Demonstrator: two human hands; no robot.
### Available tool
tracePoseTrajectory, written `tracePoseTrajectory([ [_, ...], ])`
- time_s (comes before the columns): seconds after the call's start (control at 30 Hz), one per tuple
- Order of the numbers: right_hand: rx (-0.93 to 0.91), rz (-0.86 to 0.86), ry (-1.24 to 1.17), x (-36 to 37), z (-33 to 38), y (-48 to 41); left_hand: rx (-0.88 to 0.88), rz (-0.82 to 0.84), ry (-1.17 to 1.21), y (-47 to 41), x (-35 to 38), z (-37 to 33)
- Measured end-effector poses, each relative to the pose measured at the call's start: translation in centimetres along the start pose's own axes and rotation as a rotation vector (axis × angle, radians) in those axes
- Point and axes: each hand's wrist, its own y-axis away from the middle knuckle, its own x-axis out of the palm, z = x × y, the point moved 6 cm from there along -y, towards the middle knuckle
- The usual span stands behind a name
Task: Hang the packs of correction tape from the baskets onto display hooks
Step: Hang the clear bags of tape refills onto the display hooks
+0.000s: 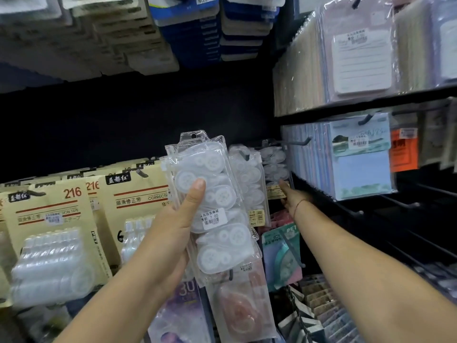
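Observation:
My left hand (173, 219) grips a stack of clear blister packs of white correction tape (212, 201), held upright in front of the display, thumb across the front. A price sticker sits on the front pack. To the right, more clear correction tape packs (249, 179) hang on a black hook (244, 154), and a further row (274, 164) hangs behind them. My right hand (293, 196) reaches to that far row, fingers extended and touching the bottom of the hanging packs.
Beige 216 correction tape cards (61, 219) hang at the left. Sticky-note pads (361, 157) on hooks fill the right shelves, with bare black hooks (400, 204) below them. Pink and teal tape packs (282, 256) hang underneath. Blue and beige packs hang overhead.

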Motion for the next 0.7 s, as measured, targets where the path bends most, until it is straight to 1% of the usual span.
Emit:
tracePoseTrajectory([
  [0.1, -0.004, -0.037, 0.111, -0.7, 0.8, 2.5, 0.0, -0.012, 0.002, 0.3, 0.1, 0.2],
  [0.2, -0.138, -0.055, 0.237, -2.3, 1.9, 8.1, -0.01, -0.028, 0.001, 0.7, 0.5, 0.6],
  [0.27, -0.26, -0.007, 0.259, -3.2, 2.2, 13.7, -0.007, -0.03, -0.001, 1.3, 0.9, 0.8],
  [0.4, -0.584, 0.093, 0.141, -4.7, 2.9, 26.6, -0.014, -0.012, 0.032, 2.7, 2.4, 1.4],
  [0.5, -0.735, 0.196, 0.171, -4.2, 3.3, 32.0, 0.003, -0.025, 0.04, 3.4, 3.1, 1.6],
  [0.57, -0.753, 0.228, 0.217, -3.8, 3.4, 32.8, 0.019, -0.023, 0.04, 3.8, 3.3, 1.7],
  [0.7, -0.707, 0.24, 0.226, -3.4, 3.3, 32.5, 0.03, -0.053, 0.027, 4.3, 3.1, 2.1],
])
